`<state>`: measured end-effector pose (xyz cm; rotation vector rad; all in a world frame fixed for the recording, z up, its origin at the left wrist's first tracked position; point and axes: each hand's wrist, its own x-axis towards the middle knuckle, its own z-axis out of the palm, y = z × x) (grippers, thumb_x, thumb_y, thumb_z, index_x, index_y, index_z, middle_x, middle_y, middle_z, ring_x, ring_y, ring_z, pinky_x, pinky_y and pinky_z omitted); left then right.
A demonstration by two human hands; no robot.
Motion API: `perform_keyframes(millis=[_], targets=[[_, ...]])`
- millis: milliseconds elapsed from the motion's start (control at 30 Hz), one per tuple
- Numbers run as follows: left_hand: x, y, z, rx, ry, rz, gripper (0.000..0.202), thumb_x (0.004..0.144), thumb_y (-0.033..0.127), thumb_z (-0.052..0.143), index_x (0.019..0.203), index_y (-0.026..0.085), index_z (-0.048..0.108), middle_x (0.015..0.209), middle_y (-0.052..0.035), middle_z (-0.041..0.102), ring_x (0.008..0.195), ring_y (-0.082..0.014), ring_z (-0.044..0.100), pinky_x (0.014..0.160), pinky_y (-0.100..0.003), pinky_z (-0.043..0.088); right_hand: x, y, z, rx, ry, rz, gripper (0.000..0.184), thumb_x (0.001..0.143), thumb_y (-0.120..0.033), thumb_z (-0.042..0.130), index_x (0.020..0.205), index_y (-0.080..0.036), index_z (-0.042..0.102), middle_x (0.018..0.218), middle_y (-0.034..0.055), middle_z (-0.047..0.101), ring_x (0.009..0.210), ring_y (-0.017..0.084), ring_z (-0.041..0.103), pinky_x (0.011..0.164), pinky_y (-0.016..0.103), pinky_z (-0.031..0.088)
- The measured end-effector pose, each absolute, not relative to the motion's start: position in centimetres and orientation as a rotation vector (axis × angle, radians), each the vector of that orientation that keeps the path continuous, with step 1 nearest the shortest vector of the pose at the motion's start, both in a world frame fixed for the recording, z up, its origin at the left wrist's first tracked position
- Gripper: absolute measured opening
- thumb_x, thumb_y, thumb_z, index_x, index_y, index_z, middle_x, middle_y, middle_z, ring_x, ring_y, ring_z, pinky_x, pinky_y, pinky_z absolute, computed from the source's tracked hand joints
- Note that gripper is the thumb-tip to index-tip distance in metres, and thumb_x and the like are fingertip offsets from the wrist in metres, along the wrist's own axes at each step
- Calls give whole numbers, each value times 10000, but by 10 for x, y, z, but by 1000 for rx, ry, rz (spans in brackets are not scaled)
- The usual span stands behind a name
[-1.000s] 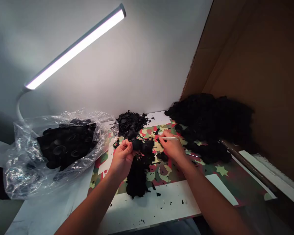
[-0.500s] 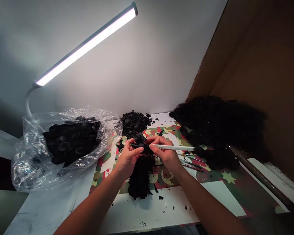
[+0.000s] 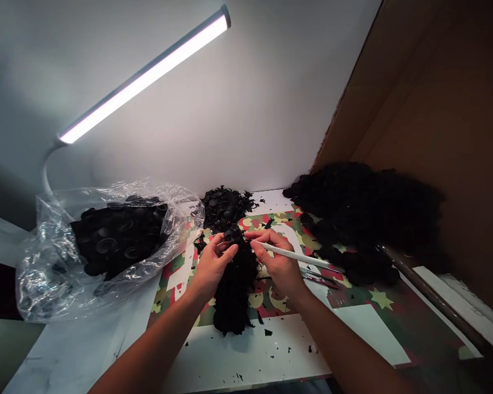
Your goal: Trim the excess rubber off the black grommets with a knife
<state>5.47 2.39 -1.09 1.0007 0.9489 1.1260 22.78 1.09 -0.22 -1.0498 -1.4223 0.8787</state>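
Observation:
My left hand (image 3: 211, 266) pinches a small black ribbed rubber part (image 3: 233, 236) at the top of a hanging string of joined black parts (image 3: 234, 290). My right hand (image 3: 277, 261) is closed round a thin white tool (image 3: 296, 255), whose tip meets the small part. Both hands hover over the camouflage-patterned mat (image 3: 353, 301) near the table's middle.
A clear plastic bag of black round parts (image 3: 107, 241) lies at the left. Black offcuts (image 3: 225, 203) are heaped at the back, a big pile of black parts (image 3: 365, 213) at the right by a cardboard wall. Tweezers (image 3: 320, 278) lie beside my right hand. A lit lamp bar (image 3: 148, 74) hangs overhead.
My right hand came in from the right pile with the white tool and met my left hand at the small part. The camera view shifted slightly.

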Motion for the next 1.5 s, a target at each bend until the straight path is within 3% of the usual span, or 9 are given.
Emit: perform_keyframes(millis=[133,667,900,1167,1300,1367,1500], targets=[[55,20,-9,1072,924,1089,368,793,363,786,1101,202,664,1002,-66,754,880,-199,689,792,-277,513,227,8,2,-1089,-1475,816,162,941,-328,609,804,-241,616,1129,31,749,994,225,685,900,368,481],[57,17,2,1317,994,1130,223,818,330,753,961,188,656,905,-31,722,843,-176,645,758,-241,481,223,2,2,-1105,-1678,558,88,947,-261,611,868,-269,649,1072,7,760,1003,226,686,893,382,489],[60,15,-1,1272,987,1216,211,797,296,781,923,193,646,887,-24,721,814,-162,647,755,-230,491,221,9,-1,-1238,-1733,318,147,974,-217,506,877,-256,610,924,16,756,834,216,669,910,416,383],[54,16,-1,981,771,1192,348,774,349,806,1042,212,630,1039,-73,752,885,-203,681,776,-288,520,261,35,-16,-1593,-1673,403,217,860,-237,534,648,-243,488,696,10,674,738,224,636,779,361,405],[55,22,-2,888,759,1217,328,726,309,837,984,185,676,1044,-70,731,918,-182,665,811,-262,516,262,32,-7,-1422,-1554,555,214,870,-302,569,669,-240,530,914,45,726,963,256,662,841,373,451],[55,24,-3,811,780,1246,335,692,263,854,968,190,678,1006,-47,720,897,-165,664,804,-245,519,257,27,0,-1276,-1454,621,214,898,-340,579,710,-238,571,1010,57,728,985,249,655,890,389,462],[53,26,-2,728,736,1240,560,746,221,805,1261,301,598,1045,-20,711,934,-160,674,861,-272,518,246,18,8,-1064,-1371,837,206,905,-348,614,734,-235,598,1021,54,733,981,236,651,884,382,488]])
